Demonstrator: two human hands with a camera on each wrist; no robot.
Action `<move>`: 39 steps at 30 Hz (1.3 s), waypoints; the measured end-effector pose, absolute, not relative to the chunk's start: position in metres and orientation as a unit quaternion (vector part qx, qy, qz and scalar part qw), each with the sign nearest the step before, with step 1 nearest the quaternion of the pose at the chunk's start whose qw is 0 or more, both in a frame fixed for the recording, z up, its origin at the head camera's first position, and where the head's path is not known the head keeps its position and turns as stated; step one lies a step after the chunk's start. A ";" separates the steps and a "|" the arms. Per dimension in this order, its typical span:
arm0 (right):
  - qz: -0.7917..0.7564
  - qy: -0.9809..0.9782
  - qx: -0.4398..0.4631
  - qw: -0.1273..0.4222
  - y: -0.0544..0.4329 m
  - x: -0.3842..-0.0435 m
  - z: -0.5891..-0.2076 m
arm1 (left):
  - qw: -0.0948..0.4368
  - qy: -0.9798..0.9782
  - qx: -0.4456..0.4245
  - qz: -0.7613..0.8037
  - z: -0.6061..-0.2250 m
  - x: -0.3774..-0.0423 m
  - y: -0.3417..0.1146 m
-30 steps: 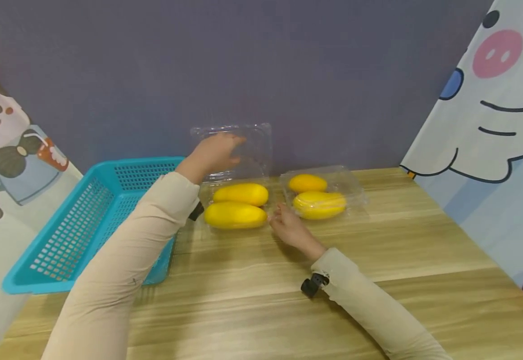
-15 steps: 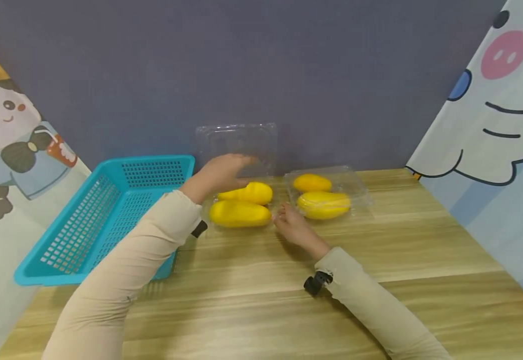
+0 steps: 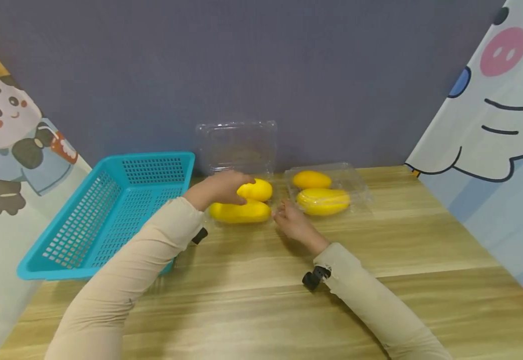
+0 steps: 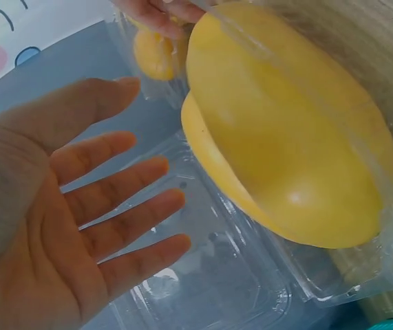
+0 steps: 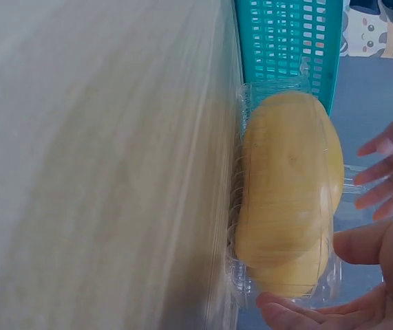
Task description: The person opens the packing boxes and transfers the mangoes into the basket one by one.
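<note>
A clear plastic container [image 5: 328, 275] stands at the middle back, its lid [image 3: 237, 145] raised against the grey wall. Two long, smooth yellow fruits lie in it, a front fruit [image 3: 240, 214] and a rear fruit [image 3: 261, 190]; their kind is unclear. My left hand [image 3: 222, 189] hovers over their left part, palm toward them and fingers spread, holding nothing in the left wrist view. At the container's right end, my right hand [image 3: 295, 222] holds the corner, thumb [image 5: 361, 245] by the rim and a finger [image 5: 285, 313] against the outer side.
To the right, a second clear container [image 3: 356, 187] holds a small yellow fruit [image 3: 312, 179] and a longer yellow fruit [image 3: 323, 201]. At the left stands a blue perforated basket [image 3: 69, 240]. The grey wall [image 3: 238, 60] rises behind the wooden table [image 3: 252, 300].
My left hand has come down from the raised lid, toward me, to over the two fruits. The lid stays up. My right hand keeps its place at the container's right end.
</note>
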State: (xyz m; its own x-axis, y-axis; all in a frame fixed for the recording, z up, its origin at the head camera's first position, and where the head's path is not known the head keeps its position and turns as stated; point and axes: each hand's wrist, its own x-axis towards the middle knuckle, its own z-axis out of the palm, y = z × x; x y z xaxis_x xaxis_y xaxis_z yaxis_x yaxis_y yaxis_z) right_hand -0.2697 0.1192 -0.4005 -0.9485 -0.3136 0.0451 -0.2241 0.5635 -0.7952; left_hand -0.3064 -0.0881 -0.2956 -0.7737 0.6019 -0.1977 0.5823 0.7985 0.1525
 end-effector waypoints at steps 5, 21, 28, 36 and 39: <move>-0.436 0.884 -0.159 0.048 0.120 -0.272 -0.401 | 0.165 0.943 0.287 0.022 -0.297 -0.306 -0.090; -0.437 0.885 -0.157 0.042 0.117 -0.273 -0.401 | 0.202 0.942 0.267 0.024 -0.310 -0.315 -0.106; -0.444 0.883 -0.143 0.048 0.117 -0.269 -0.403 | 0.218 0.938 0.269 0.037 -0.322 -0.320 -0.116; -0.431 0.890 -0.143 0.044 0.116 -0.271 -0.403 | 0.242 0.929 0.268 0.082 -0.324 -0.324 -0.122; -0.432 0.890 -0.141 0.046 0.116 -0.272 -0.403 | 0.247 0.928 0.264 0.088 -0.323 -0.324 -0.123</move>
